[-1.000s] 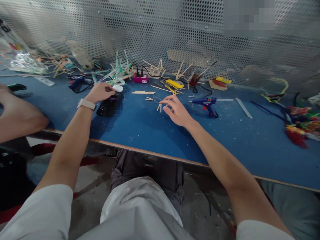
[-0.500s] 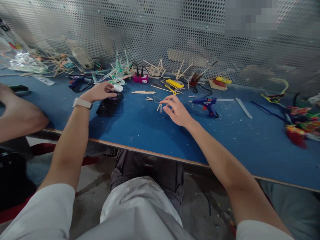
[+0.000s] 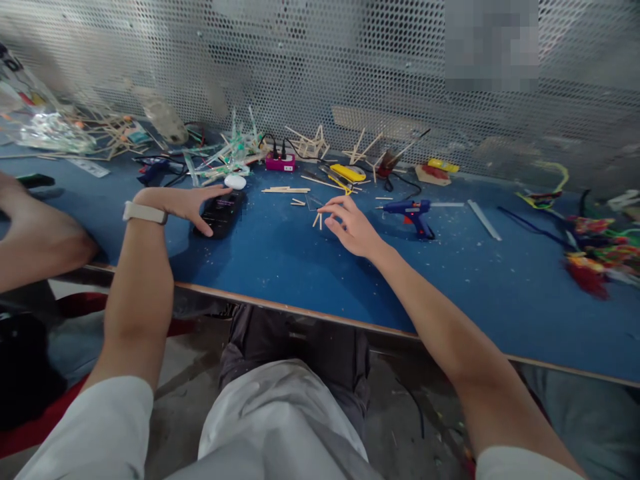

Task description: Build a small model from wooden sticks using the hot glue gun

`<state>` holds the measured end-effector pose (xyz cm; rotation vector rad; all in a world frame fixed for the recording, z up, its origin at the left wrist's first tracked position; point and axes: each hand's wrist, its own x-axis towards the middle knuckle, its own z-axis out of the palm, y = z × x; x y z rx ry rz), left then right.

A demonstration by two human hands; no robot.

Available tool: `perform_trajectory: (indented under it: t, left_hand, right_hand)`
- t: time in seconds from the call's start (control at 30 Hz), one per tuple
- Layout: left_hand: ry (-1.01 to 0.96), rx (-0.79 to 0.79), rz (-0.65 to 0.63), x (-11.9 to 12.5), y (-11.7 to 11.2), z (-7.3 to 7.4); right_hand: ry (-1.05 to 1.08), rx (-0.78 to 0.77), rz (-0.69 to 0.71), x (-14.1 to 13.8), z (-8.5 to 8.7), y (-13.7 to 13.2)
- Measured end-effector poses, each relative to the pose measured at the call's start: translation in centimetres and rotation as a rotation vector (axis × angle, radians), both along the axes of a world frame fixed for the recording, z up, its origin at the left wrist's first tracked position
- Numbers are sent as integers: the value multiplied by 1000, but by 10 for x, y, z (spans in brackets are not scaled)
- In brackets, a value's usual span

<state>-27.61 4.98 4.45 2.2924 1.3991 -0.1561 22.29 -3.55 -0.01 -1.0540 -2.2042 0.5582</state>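
Note:
My left hand (image 3: 193, 203), with a white band at the wrist, spreads its thumb and fingers over the left part of a black phone (image 3: 225, 215) lying on the table. Just beyond the phone is a small white rounded case (image 3: 235, 181). My right hand (image 3: 353, 228) hovers low or rests at the table, fingers loosely bent, thumb apart from them. Close to its fingertips lie two short wooden sticks (image 3: 318, 221) and a thin clear piece (image 3: 313, 202). Further left are small cut sticks (image 3: 298, 202) and longer sticks (image 3: 286, 190).
A blue glue gun (image 3: 414, 212) lies right of my right hand, near a clear glue stick (image 3: 484, 221). Behind are a yellow cutter (image 3: 349, 173), a pink power strip (image 3: 280, 162) and stick frames (image 3: 311, 143). Another person's arm (image 3: 43, 233) rests at left.
My left hand has moved away from the white case, back toward the left, and its thumb and fingers now spread across the phone. The right hand stays nearly in place.

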Motion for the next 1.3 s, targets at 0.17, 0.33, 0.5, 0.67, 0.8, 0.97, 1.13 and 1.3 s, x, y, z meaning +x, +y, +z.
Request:
perform_trajectory:
  t: [0.17, 0.33, 0.5, 0.67, 0.8, 0.97, 1.13, 1.3]
  left_hand:
    - [0, 33, 33, 0, 1, -5]
    - [-58, 109, 89, 11, 4, -11]
    - [-17, 84, 106, 18, 6, -12]
    - [-96, 92, 102, 11, 6, -8]
    - [-24, 40, 39, -1, 5, -6]
    - [14, 20, -13, -5, 5, -9]
    - [-40, 67, 44, -3, 10, -13]
    - [-52, 96, 60, 1, 8, -9]
  right_hand:
    - [12, 7, -2, 0, 0, 0]
    - [-3, 6, -5, -1, 1, 0]
    - [-10, 6, 0, -1, 1, 0]
    - [-8, -7, -3, -1, 2, -1]
    - [-10, -18, 1, -1, 2, -1]
    - [-16, 7, -11, 0, 0, 0]
    - [-18, 13, -12, 1, -1, 1]
    - [-20, 20, -17, 0, -2, 1]
